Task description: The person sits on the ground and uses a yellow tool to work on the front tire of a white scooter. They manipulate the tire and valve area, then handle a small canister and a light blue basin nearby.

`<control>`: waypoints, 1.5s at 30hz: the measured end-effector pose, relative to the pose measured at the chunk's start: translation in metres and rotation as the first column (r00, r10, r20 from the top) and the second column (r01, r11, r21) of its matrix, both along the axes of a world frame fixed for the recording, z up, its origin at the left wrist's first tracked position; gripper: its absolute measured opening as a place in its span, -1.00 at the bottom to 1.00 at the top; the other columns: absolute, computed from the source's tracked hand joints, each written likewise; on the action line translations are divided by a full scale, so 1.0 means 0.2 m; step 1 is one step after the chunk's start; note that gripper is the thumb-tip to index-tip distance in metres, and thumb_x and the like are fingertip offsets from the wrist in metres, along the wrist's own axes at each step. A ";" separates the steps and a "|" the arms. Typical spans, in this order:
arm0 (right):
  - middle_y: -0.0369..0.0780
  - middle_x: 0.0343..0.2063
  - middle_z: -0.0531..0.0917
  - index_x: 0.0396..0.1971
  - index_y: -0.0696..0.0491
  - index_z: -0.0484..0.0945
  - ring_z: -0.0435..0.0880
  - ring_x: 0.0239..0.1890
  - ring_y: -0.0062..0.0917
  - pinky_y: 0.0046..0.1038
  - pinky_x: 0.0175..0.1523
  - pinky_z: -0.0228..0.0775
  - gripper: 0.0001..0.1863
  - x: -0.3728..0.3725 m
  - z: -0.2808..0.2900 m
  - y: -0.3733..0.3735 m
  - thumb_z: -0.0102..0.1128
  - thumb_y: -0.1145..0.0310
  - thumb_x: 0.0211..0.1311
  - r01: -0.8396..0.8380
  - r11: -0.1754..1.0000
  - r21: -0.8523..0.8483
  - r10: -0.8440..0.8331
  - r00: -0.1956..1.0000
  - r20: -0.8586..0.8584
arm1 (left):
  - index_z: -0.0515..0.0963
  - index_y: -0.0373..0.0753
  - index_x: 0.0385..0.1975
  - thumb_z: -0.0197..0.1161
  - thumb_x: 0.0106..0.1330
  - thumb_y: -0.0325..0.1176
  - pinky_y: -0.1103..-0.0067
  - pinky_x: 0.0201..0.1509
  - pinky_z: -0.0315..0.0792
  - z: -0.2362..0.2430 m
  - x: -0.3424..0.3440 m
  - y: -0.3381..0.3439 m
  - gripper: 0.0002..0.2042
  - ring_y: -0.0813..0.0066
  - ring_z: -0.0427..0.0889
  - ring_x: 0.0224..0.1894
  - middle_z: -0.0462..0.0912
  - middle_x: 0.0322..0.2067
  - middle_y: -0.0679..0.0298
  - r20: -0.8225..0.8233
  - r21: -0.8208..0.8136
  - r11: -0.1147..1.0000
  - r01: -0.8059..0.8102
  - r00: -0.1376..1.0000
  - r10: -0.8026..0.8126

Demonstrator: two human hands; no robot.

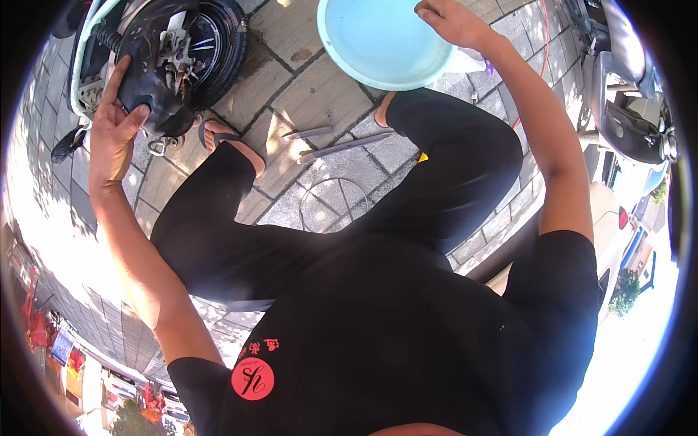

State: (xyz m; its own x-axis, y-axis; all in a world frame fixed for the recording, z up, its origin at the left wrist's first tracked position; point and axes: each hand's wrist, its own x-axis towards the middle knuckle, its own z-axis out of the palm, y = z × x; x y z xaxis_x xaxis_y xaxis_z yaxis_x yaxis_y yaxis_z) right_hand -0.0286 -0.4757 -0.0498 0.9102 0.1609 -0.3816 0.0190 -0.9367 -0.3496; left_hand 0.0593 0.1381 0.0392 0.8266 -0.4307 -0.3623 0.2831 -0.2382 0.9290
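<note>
At the upper left, my left hand (115,138) grips the edge of a black, smooth plastic mudguard (149,83), the index finger stretched along it and the thumb pressed on its near end. That part sits against a scooter wheel (231,54) with a black tyre and a grey metal hub. Over the far right side of a light blue basin (382,76) is my right hand (458,25), its fingers curled together. Whatever those fingers may hold is hidden. The basin's far part is cut off by the top of the picture.
Between my feet two long metal tools (345,147) lie on the paving. Nearer to me is a thin wire loop (336,182). A white and purple packet (469,64) lies beside the basin, and a red cord (545,43) runs past it. Another scooter (629,123) stands at right.
</note>
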 end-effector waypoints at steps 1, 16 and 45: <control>0.14 -0.19 0.79 -0.13 0.17 0.73 0.75 -0.08 0.17 0.09 0.07 0.58 -0.57 -0.10 0.02 -0.15 0.11 0.08 0.62 0.069 0.995 0.072 -0.075 0.993 0.093 | 0.19 -0.38 0.69 0.58 0.27 -0.50 0.57 0.45 0.43 0.01 0.03 -0.01 -0.04 0.46 0.64 0.28 0.57 0.38 0.12 -0.008 0.034 0.999 0.029 1.000 -0.029; 0.11 -0.20 0.82 0.27 0.30 0.61 0.88 -0.30 -0.19 -0.20 -0.24 0.73 -0.26 -1.88 -0.87 -0.28 0.40 -0.06 0.37 0.939 0.261 -0.225 -0.901 0.153 -0.406 | 0.16 -0.23 0.72 0.35 0.39 -0.69 0.39 0.57 0.42 -0.10 0.01 0.31 -0.12 0.29 0.58 0.39 0.46 0.52 0.10 -0.107 -0.153 0.949 -0.276 0.959 0.262; -0.18 -0.03 0.71 0.32 0.18 0.50 0.72 -0.19 -0.52 -0.43 -0.14 0.60 -0.42 -1.33 0.16 -0.26 0.08 -0.05 0.69 0.517 -0.060 0.854 -0.805 0.480 -0.347 | 0.19 -0.35 0.68 0.10 0.21 -0.90 0.45 0.40 0.55 0.03 -0.20 -0.06 -0.10 0.30 0.71 0.30 0.64 0.36 0.06 -0.162 -0.324 0.887 -0.329 0.943 0.291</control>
